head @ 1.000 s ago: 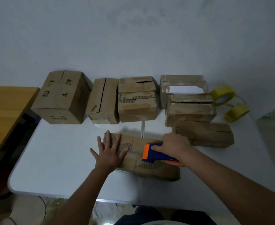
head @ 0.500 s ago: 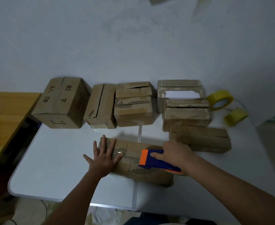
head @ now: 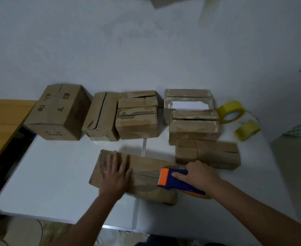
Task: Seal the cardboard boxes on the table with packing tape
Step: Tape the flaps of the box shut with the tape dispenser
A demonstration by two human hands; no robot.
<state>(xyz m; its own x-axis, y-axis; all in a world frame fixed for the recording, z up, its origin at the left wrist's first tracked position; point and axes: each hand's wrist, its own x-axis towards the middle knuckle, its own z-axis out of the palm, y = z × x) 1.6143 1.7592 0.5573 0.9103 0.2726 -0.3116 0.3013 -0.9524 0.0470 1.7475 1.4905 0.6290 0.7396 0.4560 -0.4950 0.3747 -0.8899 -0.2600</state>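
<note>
A long flat cardboard box (head: 146, 167) lies on the white table (head: 57, 183) in front of me. My left hand (head: 115, 176) presses flat on its left part, fingers spread and blurred. My right hand (head: 197, 176) grips a blue and orange tape dispenser (head: 174, 180) whose orange front edge sits on the box's right half. Several more cardboard boxes stand behind: a large one (head: 59, 112) at the left, two in the middle (head: 101, 116) (head: 137, 116), and a stack (head: 192, 118) at the right with a flat box (head: 208, 155) in front.
Two yellow tape rolls (head: 231, 111) (head: 248, 130) lie at the table's back right. A wooden table (head: 2, 121) adjoins on the left. The wall stands close behind the boxes. The table's front edge runs just before my arms.
My left hand has slid right along the box top. The dispenser in my right hand stays on the box's right half. The camera has tilted, shifting the scene lower in view.
</note>
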